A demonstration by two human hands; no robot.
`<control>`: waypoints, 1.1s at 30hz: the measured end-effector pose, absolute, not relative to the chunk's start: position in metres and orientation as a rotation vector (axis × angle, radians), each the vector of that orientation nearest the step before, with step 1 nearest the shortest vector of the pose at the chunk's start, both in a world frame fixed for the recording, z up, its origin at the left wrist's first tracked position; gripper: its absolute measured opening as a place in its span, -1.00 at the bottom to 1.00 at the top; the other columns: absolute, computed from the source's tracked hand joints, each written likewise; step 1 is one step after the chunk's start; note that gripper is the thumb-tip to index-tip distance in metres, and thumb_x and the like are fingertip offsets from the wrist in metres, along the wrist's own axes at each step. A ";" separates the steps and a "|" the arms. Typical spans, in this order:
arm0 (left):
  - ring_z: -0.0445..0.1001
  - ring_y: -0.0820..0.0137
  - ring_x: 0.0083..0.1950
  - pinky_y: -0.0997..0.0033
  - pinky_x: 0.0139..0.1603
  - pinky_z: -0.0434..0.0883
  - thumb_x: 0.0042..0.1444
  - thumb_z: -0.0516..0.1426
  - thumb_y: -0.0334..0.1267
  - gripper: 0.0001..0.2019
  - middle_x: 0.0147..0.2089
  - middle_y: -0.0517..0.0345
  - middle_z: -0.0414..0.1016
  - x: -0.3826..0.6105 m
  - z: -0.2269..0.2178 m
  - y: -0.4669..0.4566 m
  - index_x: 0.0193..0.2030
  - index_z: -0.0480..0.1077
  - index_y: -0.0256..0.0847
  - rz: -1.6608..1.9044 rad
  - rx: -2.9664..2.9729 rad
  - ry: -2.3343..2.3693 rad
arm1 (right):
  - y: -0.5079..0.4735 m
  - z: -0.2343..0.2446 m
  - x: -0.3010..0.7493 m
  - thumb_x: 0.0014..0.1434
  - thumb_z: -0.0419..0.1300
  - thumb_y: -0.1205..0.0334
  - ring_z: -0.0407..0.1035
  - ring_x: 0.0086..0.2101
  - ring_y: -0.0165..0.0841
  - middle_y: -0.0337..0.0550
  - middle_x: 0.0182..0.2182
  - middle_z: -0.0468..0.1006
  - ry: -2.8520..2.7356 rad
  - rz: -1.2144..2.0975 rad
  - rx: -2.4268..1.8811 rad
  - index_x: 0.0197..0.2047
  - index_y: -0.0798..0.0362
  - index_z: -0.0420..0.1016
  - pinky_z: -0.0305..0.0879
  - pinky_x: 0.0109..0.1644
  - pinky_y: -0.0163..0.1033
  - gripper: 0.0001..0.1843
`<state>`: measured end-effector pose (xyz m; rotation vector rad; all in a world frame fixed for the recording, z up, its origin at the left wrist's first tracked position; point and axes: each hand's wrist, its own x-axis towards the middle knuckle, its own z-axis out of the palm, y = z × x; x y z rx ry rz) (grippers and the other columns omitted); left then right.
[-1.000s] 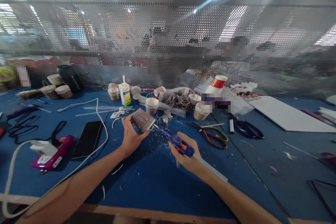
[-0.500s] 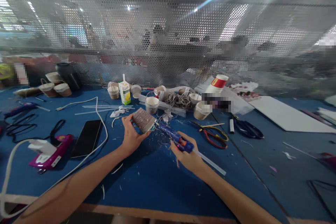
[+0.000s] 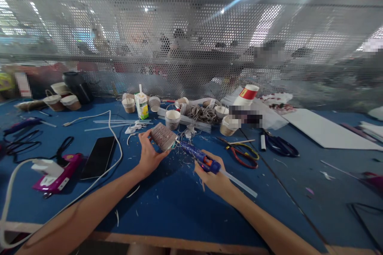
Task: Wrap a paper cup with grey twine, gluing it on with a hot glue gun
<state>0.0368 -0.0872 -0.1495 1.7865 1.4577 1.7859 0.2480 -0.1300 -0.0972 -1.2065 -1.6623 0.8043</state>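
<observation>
Above the blue table (image 3: 167, 207), just in front of the clutter of paper cups, I am holding a twine-wrapped cup (image 3: 163, 136) tilted on its side. It is showing as a short, brownish-grey cylinder with fine ribbed windings across its wall and a paler rim at the lower right end. My left hand (image 3: 149, 154) is gripping it from below and behind: the thumb is lying along the near side, and the fingers (image 3: 143, 134) are curling around the far side, spread only as wide as the cup body. My right hand (image 3: 213, 177) is clenching around a blue glue gun (image 3: 201, 157) with an orange trigger part; the fingers are closing fully on the handle. A clear glue stick (image 3: 239, 183) is projecting from the rear of the gun, past my wrist. The nozzle is pointing up and left and is sitting at the lower rim of the cup; I cannot tell whether it is touching. White scraps (image 3: 184, 158) are lying on the table beneath both hands. Red-and-yellow scissors (image 3: 243, 154) are lying to the right of the gun, and a black phone (image 3: 98, 157) is lying well to the left.
</observation>
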 end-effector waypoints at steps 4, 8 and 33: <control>0.21 0.18 0.06 -0.02 0.04 0.40 -0.25 0.36 -0.25 -0.21 0.00 -0.01 0.07 0.037 -0.149 -0.087 0.11 0.05 -0.19 1.781 1.799 1.446 | -0.133 -0.090 0.246 -0.09 0.14 0.33 0.13 -0.68 -0.50 -0.37 -0.70 0.20 -1.748 0.772 -1.190 -0.62 -0.01 0.10 0.13 -0.60 -0.37 -0.75; 0.21 0.17 0.06 -0.01 0.02 0.40 -0.24 0.36 -0.24 -0.23 -0.01 -0.01 0.08 0.038 -0.147 -0.089 0.10 0.07 -0.19 1.774 1.799 1.457 | -0.137 -0.087 0.246 -0.08 0.11 0.38 0.10 -0.65 -0.52 -0.38 -0.69 0.18 -1.831 0.719 -1.181 -0.61 0.01 0.08 0.06 -0.58 -0.38 -0.76; 0.27 0.22 0.04 0.04 0.04 0.42 -0.25 0.35 -0.28 -0.23 0.02 0.00 0.08 0.040 -0.147 -0.087 0.10 0.07 -0.18 1.810 1.746 1.427 | -0.140 -0.085 0.244 -0.09 0.09 0.36 0.06 -0.65 -0.53 -0.38 -0.70 0.15 -1.840 0.689 -1.187 -0.62 0.00 0.06 0.02 -0.58 -0.38 -0.76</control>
